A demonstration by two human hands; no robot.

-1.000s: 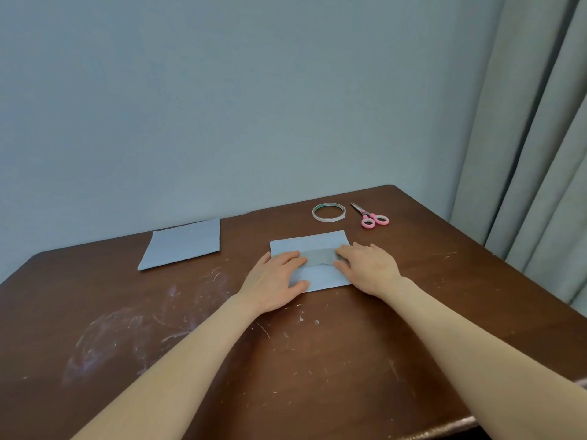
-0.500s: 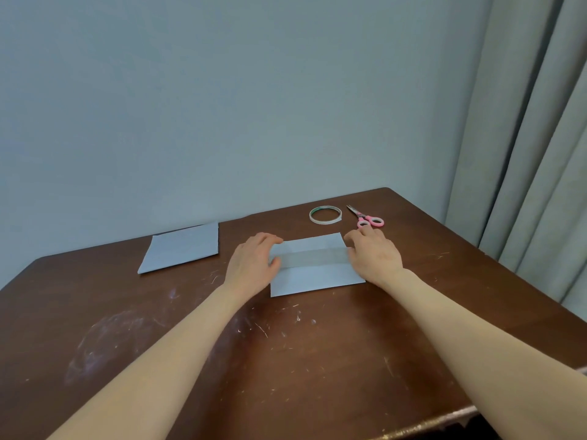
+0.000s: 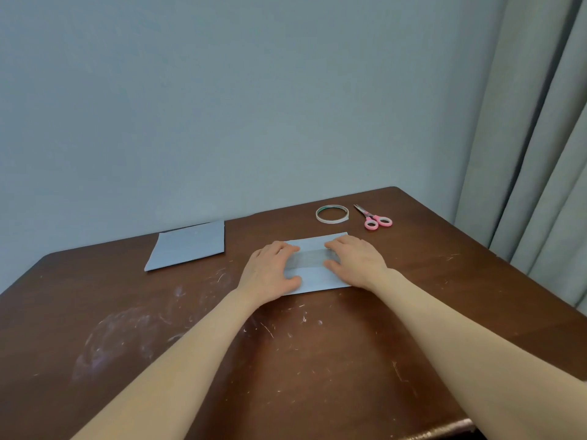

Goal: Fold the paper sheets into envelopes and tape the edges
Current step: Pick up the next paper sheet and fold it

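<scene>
Head view: we press left hand [image 3: 270,272] and right hand [image 3: 357,259], fingers flat, on taped envelope [image 3: 317,278]; second sheet [image 3: 190,246] far left shows no tape, probably left to do.

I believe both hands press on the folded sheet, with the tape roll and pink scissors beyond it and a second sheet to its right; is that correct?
Not quite: the head view shows the second sheet to the left of the folded sheet. The left hand and right hand do press on it, with the tape roll and pink scissors beyond.
</scene>
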